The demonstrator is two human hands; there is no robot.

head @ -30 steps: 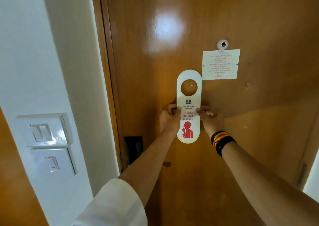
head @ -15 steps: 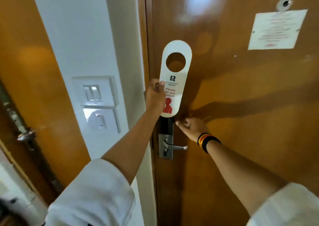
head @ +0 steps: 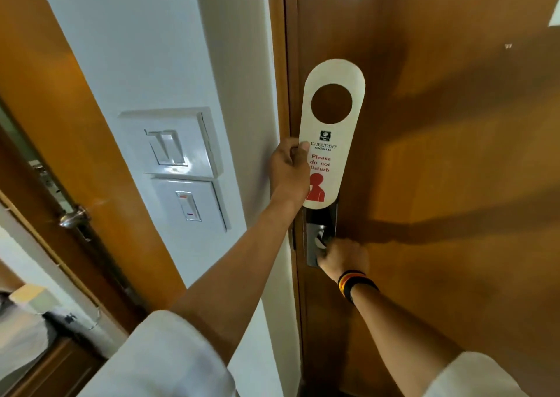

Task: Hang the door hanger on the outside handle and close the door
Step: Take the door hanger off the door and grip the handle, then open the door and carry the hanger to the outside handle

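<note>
A white door hanger (head: pixel 331 136) with a round hole and red "Please do not disturb" print stands upright against the brown wooden door (head: pixel 439 169). My left hand (head: pixel 289 171) pinches its left edge, thumb on the front. Just below the hanger sits the metal lock plate (head: pixel 315 233) with the inside handle. My right hand (head: pixel 344 257) is closed around that handle and hides most of it. The door sits shut in its frame.
A white wall strip to the left of the door carries two switch plates (head: pixel 178 166). Further left stands another wooden door with a round metal knob (head: pixel 74 216). White cloth and a dark item lie at the lower left.
My right hand let go of the hanger, dropped and closed on the door handle. My left hand alone keeps the hanger, and the view has swung left and nearer to the door's edge.
</note>
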